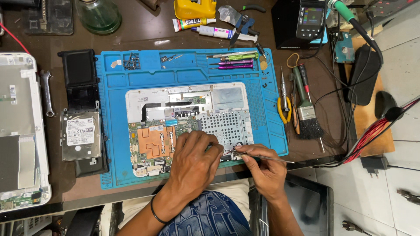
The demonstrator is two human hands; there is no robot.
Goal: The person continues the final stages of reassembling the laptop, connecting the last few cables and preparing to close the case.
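Down low: right hand (264,168) pinching thin steel tweezers (262,156); left hand (194,161) curled, fingertips pressing the opened white laptop shell (144,94) on ridged blue mat (114,131).

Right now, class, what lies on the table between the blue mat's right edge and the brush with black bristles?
In the head view, between the blue mat and the brush lie yellow-handled pliers and a slim metal screwdriver.
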